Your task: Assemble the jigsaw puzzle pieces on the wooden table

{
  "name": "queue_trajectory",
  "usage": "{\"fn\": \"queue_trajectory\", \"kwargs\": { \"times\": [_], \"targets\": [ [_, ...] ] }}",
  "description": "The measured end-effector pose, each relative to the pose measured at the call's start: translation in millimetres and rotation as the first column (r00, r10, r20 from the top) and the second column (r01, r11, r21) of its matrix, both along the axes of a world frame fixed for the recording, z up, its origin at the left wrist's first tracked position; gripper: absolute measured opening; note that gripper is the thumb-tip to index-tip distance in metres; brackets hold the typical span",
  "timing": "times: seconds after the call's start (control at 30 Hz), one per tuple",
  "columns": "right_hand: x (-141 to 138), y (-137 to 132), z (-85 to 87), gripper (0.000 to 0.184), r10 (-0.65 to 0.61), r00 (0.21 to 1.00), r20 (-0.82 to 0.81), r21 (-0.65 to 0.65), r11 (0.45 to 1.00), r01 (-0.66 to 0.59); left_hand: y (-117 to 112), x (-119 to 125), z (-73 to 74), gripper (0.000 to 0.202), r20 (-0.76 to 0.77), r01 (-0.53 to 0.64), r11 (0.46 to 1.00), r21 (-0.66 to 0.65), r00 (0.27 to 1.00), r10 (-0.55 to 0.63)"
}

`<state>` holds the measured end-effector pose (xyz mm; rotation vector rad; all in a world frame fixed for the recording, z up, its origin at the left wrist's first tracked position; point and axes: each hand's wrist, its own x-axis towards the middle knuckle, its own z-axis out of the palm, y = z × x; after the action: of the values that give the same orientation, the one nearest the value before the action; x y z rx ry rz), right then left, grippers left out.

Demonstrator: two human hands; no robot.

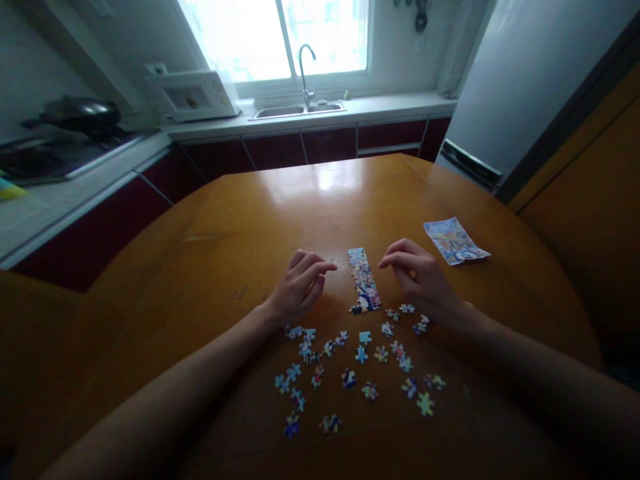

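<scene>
A partly joined jigsaw puzzle [367, 283] forms a narrow upright strip on the wooden table, its left edge knobbed and uneven. Just left of it is my left hand [299, 288], its index finger stretched out and nothing visible in it. On the other side of the strip hovers my right hand [423, 277], fingers loosely bent and apart, also holding nothing that I can see. Neither hand touches the strip. Loose puzzle pieces lie scattered nearer to me, among them a yellow-green piece [425, 404], a light blue piece [361, 354] and a dark blue piece [291, 425].
A creased printed picture sheet [456, 241] lies on the table [300, 213] at the right. Beyond stand a counter with a sink [280, 113] and faucet [302, 73], a white microwave [195, 95], a dark pan [83, 113] on the stove, and a fridge [535, 80].
</scene>
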<state>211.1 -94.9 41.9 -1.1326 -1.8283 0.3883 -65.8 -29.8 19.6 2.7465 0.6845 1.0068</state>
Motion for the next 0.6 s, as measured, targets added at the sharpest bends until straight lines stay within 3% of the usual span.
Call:
{"fn": "queue_trajectory", "kwargs": {
  "times": [0.13,0.27,0.4,0.5,0.6],
  "targets": [
    [12.2,5.6,7.0,0.025,-0.078,0.996,-0.045,0.007,0.997,0.078,3.6,2.1,-2.0,0.023,0.028,-0.070,0.997,-0.032,0.997,0.071],
    [10.8,2.0,13.0,0.024,-0.085,0.995,-0.055,0.051,0.995,0.087,4.9,2.6,-2.8,0.022,0.000,-0.041,0.999,-0.020,0.999,0.041],
    [-2.2,-12.3,15.9,0.021,0.151,0.981,0.119,0.036,0.987,-0.156,5.4,2.4,-3.9,0.022,0.009,-0.046,0.999,-0.021,0.999,0.046],
    [-14.6,-25.6,12.8,0.019,0.365,0.877,0.313,-0.060,0.929,-0.365,5.2,2.8,-4.1,0.022,0.021,-0.054,0.998,-0.026,0.998,0.054],
    [-25.0,-36.0,7.2,0.016,0.487,0.759,0.433,-0.162,0.870,-0.466,5.1,3.0,-4.3,0.021,0.027,-0.053,0.998,-0.023,0.998,0.054]
  ]
}}
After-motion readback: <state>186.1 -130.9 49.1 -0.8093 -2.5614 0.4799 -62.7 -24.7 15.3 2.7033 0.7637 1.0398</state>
